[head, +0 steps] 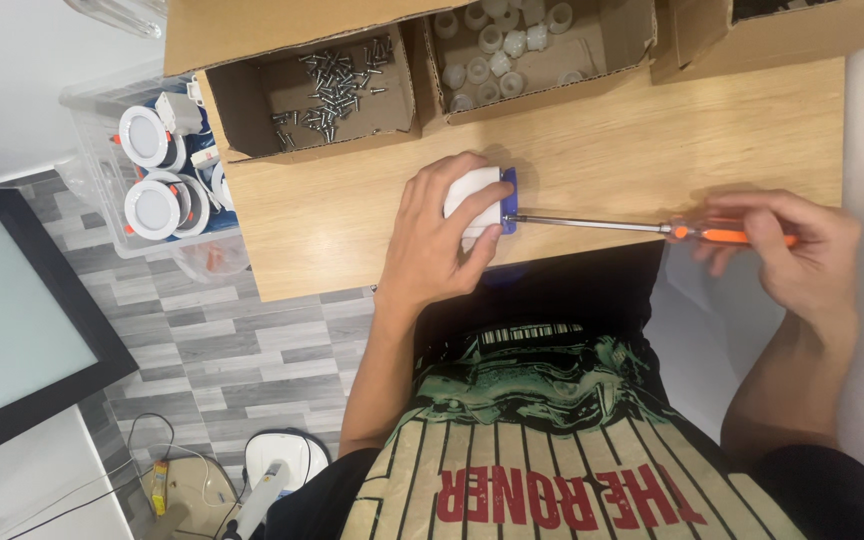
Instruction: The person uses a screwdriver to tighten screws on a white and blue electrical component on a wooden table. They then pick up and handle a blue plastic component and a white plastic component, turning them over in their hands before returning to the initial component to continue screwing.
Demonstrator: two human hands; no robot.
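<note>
Screwdriver [652,229]: your right hand [792,250] has its fingers clamped on the orange handle, tip at the blue plate of the white housing [477,205]. Left hand [442,235] fingers wrap that housing, near the bench [602,130] front edge. Keep shaft level, press inward, housing steady.

1. Two bare hands: left hand [442,235], right hand [802,255].
2. One white plastic housing with a blue end plate [480,205].
3. One long screwdriver with an orange handle and steel shaft [652,229].
4. One light wooden desk [632,140].
5. Three open brown cardboard boxes: screw box [252,110], fittings box [632,35], third box [782,30] at the upper right.
6. Dozens of small metal screws [337,85], too many to count exactly.
7. About a dozen small white plastic cylindrical fittings [497,45].
8. One clear plastic bin [92,130] beside the desk.
9. Two round white recessed lamps [147,170] plainly visible there, edges of more behind.
</note>
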